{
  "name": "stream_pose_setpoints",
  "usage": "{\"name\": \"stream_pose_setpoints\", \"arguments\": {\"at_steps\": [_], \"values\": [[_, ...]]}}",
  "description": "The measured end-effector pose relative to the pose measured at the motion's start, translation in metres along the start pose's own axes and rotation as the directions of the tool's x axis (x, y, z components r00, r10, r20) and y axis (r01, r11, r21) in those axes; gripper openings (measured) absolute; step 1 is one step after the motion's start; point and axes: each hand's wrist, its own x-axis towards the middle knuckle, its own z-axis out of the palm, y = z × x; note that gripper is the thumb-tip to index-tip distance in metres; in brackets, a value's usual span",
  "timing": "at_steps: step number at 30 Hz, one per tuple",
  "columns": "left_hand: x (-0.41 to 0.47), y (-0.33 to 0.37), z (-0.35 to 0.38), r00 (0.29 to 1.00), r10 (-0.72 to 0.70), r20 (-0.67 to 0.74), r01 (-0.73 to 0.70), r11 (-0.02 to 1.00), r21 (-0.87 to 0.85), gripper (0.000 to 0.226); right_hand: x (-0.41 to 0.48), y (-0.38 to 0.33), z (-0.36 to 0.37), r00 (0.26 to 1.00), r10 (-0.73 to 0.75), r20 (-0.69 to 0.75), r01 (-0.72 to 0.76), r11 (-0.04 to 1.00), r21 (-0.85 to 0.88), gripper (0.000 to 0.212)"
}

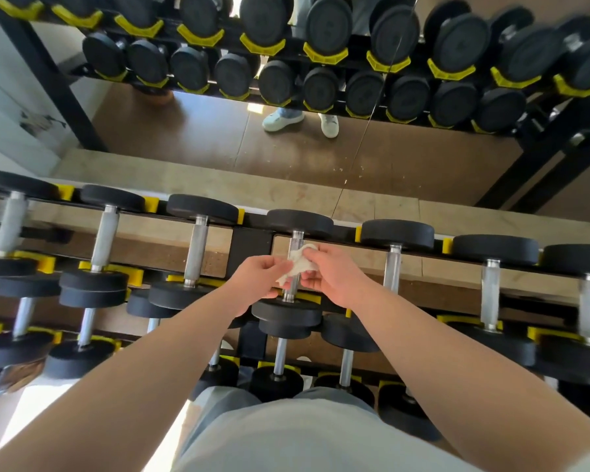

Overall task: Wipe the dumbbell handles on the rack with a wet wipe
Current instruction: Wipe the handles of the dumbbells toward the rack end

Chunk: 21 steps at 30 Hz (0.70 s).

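**Wet wipe** [298, 265]: small, white and crumpled, held against the steel handle [296, 238] of the middle dumbbell on the top tier of the rack [251, 248], just above frame centre. It touches the bar or lies just in front of it. Cannot tell whether it wraps fully round.

**Hands:**
- The left hand [258, 277] is at 9 o'clock of the wipe, thumb and fingers pinching its lower corner.
- The right hand [334, 274] is at 3 o'clock, fingers curled onto the upper part.
- Both are clamped on the wipe and close together, with the bar between them.

**Handling (judgement):**
- The wipe looks light, limp and damp, and is likely to bunch or tear if dragged hard over the textured metal.
- Best to spread it, wrap it round the bar, grip through it at mid-handle and slide it between the two black heads.
- The handle is stiff and probably grippy.
- The dumbbell looks heavy and is seated in yellow cradles [310, 298], so it should not shift under a wiping stroke.

**Outward:**
- One neighbouring handle [197, 250] is at 9 o'clock and another [393, 267] at 3 o'clock, both bare.
- The lower tiers [280, 359] are at 6 o'clock, partly hidden by the forearms.
- A mirror [184, 131] at 12 o'clock reflects the rack and a pair of pale shoes [283, 119].
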Motion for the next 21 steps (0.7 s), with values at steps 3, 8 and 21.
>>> {"name": "stream_pose_setpoints", "arguments": {"at_steps": [3, 8, 21], "values": [[0.005, -0.002, 0.001, 0.989, -0.015, -0.149, 0.026, 0.997, 0.077, 0.018, 0.0, 0.001, -0.002, 0.997, -0.065, 0.03, 0.069, 0.985, -0.159, 0.02], [0.009, 0.001, 0.005, 0.971, -0.095, -0.22, 0.098, 0.995, 0.003, 0.01, 0.004, 0.011, 0.006, 0.954, -0.3, 0.019, 0.248, 0.75, -0.613, 0.02], [0.012, 0.005, -0.006, 0.984, -0.169, 0.065, 0.178, 0.967, -0.181, 0.022, 0.012, 0.022, -0.002, 0.88, -0.472, -0.05, 0.283, 0.605, -0.744, 0.018]]}}
